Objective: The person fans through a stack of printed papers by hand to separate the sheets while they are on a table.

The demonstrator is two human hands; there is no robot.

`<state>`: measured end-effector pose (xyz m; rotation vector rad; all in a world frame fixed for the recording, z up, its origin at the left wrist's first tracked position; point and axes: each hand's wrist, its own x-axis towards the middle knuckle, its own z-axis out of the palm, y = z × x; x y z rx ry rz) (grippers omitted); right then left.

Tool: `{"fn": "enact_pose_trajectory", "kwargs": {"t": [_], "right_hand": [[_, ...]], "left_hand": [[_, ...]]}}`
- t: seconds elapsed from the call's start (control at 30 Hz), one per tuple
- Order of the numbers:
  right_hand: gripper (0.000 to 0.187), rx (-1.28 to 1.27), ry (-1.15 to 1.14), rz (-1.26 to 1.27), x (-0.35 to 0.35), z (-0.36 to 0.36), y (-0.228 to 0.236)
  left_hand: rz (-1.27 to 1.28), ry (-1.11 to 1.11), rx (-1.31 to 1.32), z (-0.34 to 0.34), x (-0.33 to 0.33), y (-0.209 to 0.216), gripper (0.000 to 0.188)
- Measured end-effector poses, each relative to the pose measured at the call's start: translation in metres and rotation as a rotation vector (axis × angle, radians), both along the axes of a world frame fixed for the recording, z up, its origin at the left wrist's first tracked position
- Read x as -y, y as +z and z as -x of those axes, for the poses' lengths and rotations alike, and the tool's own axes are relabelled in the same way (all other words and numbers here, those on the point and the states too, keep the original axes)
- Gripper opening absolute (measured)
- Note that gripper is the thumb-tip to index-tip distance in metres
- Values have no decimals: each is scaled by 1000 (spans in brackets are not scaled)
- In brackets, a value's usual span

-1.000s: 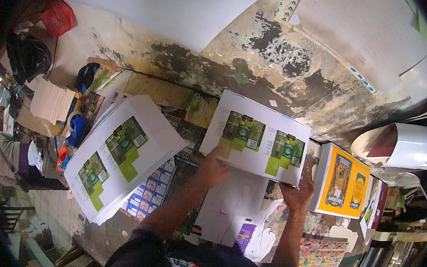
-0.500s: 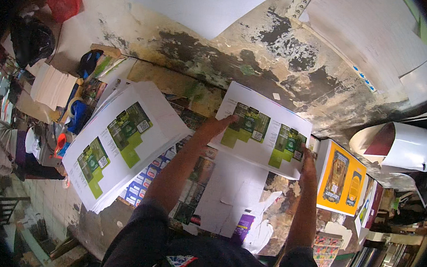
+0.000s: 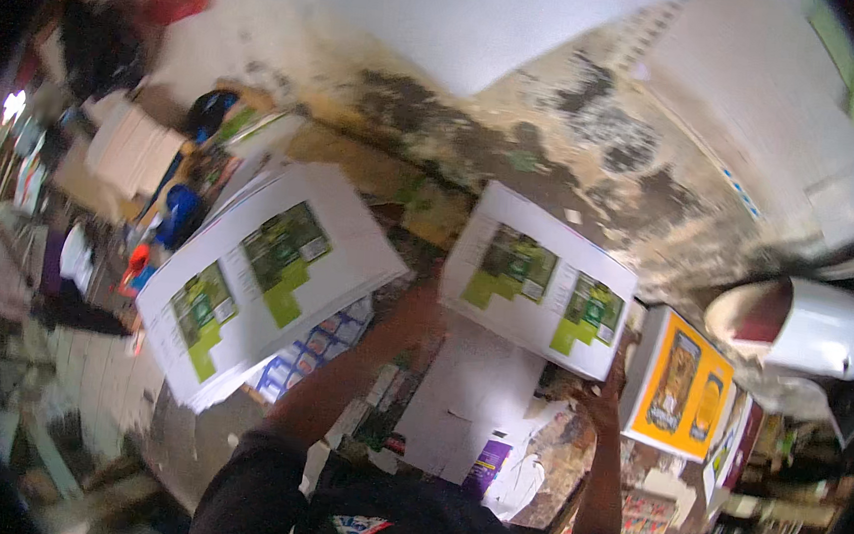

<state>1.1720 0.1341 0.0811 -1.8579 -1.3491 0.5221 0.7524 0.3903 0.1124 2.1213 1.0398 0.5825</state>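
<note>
A thick stack of printed white sheets with green patterns [image 3: 514, 309] lies in front of me against the stained wall. My left hand [image 3: 432, 306] is at its left edge, smeared by motion, and its fingers cannot be made out. Around the stack's near right corner is my right hand [image 3: 606, 387], its thumb and fingers spread apart along the edges. A second, looser pile of the same printed sheets [image 3: 345, 225] sits to the left, fanned and slanted. Beneath the hands is a plain white sheet [image 3: 472, 391] on the worn table.
Right of my right hand stands a stack with a yellow printed top [image 3: 651, 420]. A rolled white sheet [image 3: 824, 323] lies beyond it. Blue-patterned sheets [image 3: 315, 349] show under the left pile. A pale stack of paper [image 3: 135, 149] is at the far left.
My hands have come off the top of the stack to its sides and near right corner. The stack looks straighter and taller at its near edge. The whole view has shifted slightly.
</note>
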Motion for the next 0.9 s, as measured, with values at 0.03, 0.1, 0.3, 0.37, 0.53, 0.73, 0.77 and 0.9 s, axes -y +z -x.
{"fn": "enact_pose_trajectory", "kwargs": {"t": [0.03, 0.1, 0.3, 0.37, 0.53, 0.73, 0.77, 0.9], "right_hand": [[111, 81, -31, 24, -2, 5, 3], [104, 199, -66, 76, -14, 9, 13], [88, -58, -24, 62, -58, 32, 2], [96, 33, -31, -105, -15, -5, 6], [76, -233, -12, 169, -13, 139, 78], [35, -542, 484, 518, -37, 186, 56], [23, -624, 413, 510, -75, 232, 104], [38, -489, 642, 200, -206, 279, 113]], "left_hand": [[88, 14, -154, 1, 4, 3, 106], [-27, 11, -304, -11, 1, -17, 98], [-757, 374, -395, 21, 0, -70, 88], [-47, 209, -430, -37, 17, 6, 83], [124, 241, 131, 84, 107, 76, 82], [-261, 1189, 163, 294, 150, 94, 59], [-189, 1366, 203, 324, 159, 108, 63], [-276, 1568, 282, 447, 165, 50, 81]]}}
